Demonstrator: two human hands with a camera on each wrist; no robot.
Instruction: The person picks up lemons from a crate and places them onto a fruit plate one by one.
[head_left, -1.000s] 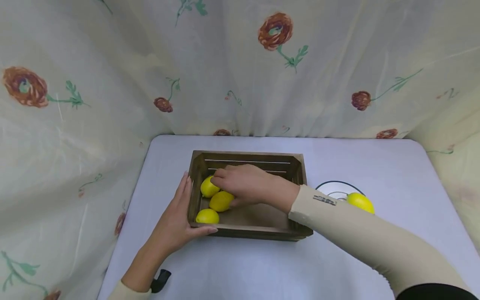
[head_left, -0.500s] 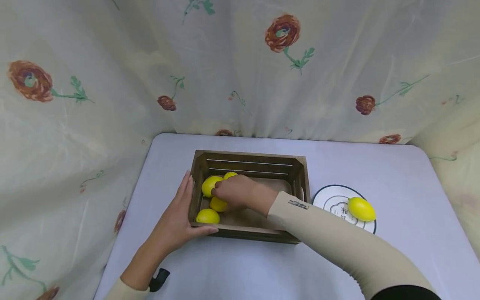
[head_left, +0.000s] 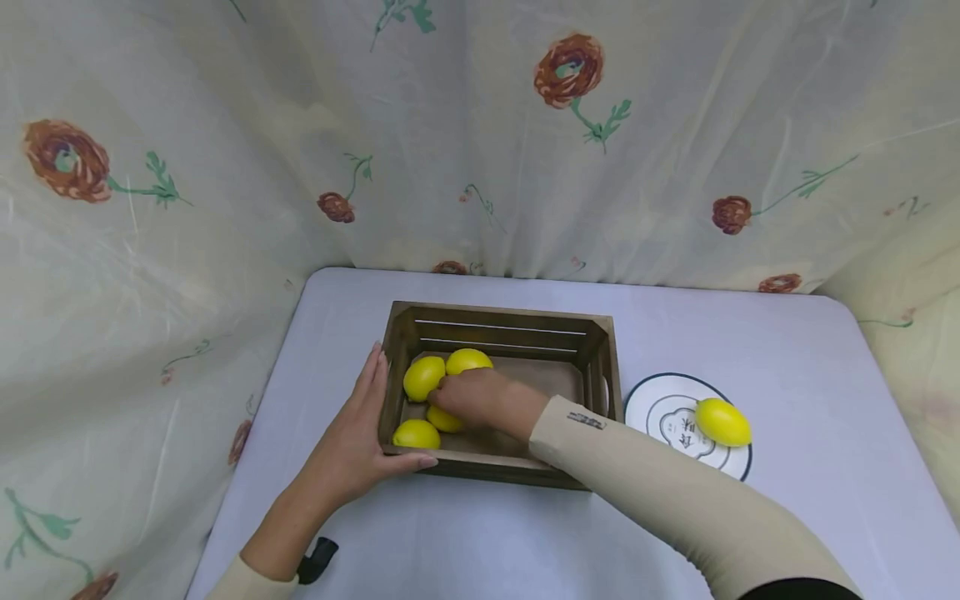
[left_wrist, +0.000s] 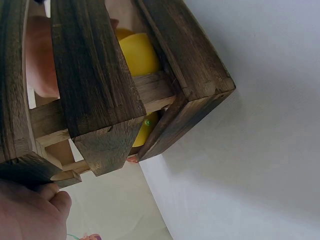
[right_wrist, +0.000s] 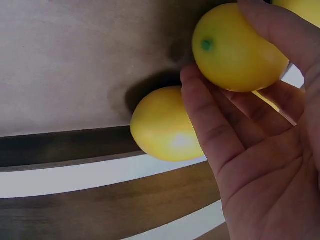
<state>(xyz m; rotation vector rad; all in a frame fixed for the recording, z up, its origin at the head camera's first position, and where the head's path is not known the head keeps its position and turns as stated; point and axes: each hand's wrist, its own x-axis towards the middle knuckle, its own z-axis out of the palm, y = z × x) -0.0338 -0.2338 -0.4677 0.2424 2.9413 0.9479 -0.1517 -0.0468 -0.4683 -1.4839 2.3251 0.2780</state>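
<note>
The right hand (head_left: 486,402) grasps one lemon (right_wrist: 235,50) near three other lemons (head_left: 424,378) in a wooden crate (head_left: 502,315), while the left hand (head_left: 348,443), fingers straight, rests against the crate.

Your crate (head_left: 501,460) stands upright near the tabletop's (head_left: 675,333) far edge, brown, slatted and open-topped. Toward its left end you have four yellow lemons (head_left: 424,379): one in the near-left corner, one (its tip green) pinched, two farther back, side by side.
</note>
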